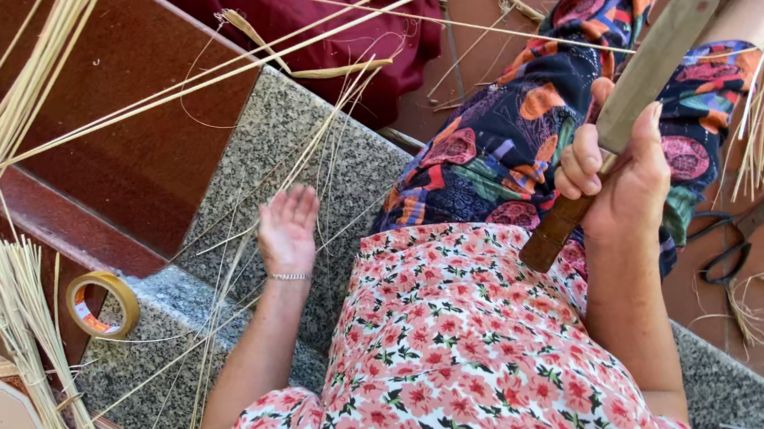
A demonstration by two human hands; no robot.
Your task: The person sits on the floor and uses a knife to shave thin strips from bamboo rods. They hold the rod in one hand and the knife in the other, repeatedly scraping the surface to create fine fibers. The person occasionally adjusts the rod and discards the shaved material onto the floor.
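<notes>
My right hand (618,179) is wrapped tight around the wooden handle of a big knife (631,105), thumb and fingers pressed together on it, the flat blade pointing up toward one o'clock over my lap. My left hand (286,228) is spread open and empty, palm down over a few thin straw stalks (240,264) lying across the grey stone step (292,138); I cannot tell whether the fingertips touch them.

To do this well, I judge I should keep the blade angled away from my knees and hold it still while the other hand sorts, then pick one stalk at a time instead of a tangle, so each piece meets the edge cleanly.

Out from my hands: a roll of yellow tape (103,305) sits at nine o'clock on the edge of the step, and just beyond it a bunch of cut straw (16,306) stands fanned at eight o'clock. Long stalks cross the top from ten to one o'clock, over a dark red cloth (332,2). Black scissors (748,233) lie on the red floor tiles at three o'clock, near more loose straw.
</notes>
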